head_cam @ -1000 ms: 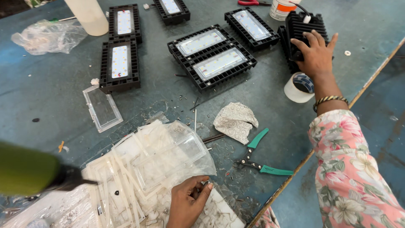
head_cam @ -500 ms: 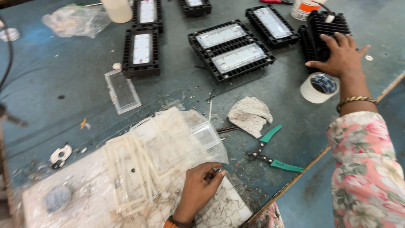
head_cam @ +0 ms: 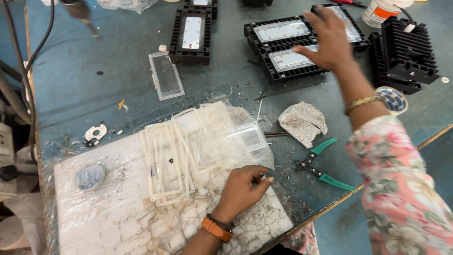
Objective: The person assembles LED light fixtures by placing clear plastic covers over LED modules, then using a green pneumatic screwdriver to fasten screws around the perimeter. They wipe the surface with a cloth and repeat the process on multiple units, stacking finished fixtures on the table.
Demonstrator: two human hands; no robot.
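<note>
My left hand (head_cam: 240,189), with an orange band at the wrist, rests on a plastic-covered white foam board (head_cam: 118,212). Its fingertips pinch a small dark part that is too tiny to make out. Just left of it lies a pile of white plastic frames (head_cam: 165,160) and a clear lens cover (head_cam: 236,139). My right hand (head_cam: 330,40), in a floral sleeve with a bracelet, hovers with fingers spread over two black LED light modules (head_cam: 283,63) at the back. It holds nothing.
A black finned housing (head_cam: 406,52), a tape roll (head_cam: 392,100) and a white container (head_cam: 382,12) stand at the right. Green pliers (head_cam: 325,170) and a crumpled cloth (head_cam: 302,123) lie near the table edge (head_cam: 330,208). Another light module (head_cam: 191,35) and a clear cover (head_cam: 165,80) sit further back; cables (head_cam: 28,52) hang at the left.
My right hand has left the black finned housing and moved left over the light modules. My left hand stays pinched on the board. The view has shifted left.
</note>
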